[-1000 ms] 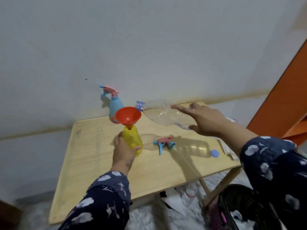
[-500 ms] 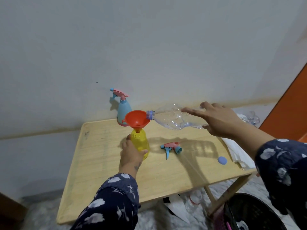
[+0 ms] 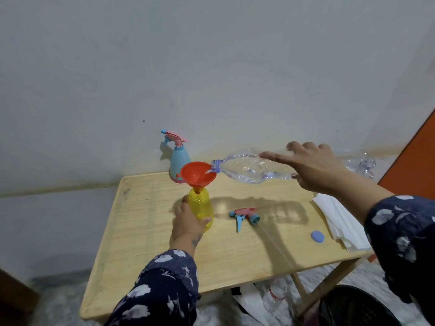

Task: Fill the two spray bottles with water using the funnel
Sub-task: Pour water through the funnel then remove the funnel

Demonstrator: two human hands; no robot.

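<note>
Pouring step: our right hand (image 3: 313, 168) grasps the tipped water bottle (image 3: 249, 169) over the funnel (image 3: 197, 174); left hand (image 3: 188, 222) grasps the yellow bottle (image 3: 201, 205) (next, steady tilt).

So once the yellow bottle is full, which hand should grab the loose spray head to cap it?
Right, probably. The left hand grips the yellow spray bottle under the orange funnel; the spray head lies on the right hand's side, which must first put down the clear water bottle.

Wooden table (image 3: 146, 250) against pale wall (image 3: 211, 67). White folded cloth (image 3: 339, 222) at right edge. Orange panel (image 3: 414, 165) far right. Dark bin (image 3: 353, 309) on floor below.
</note>
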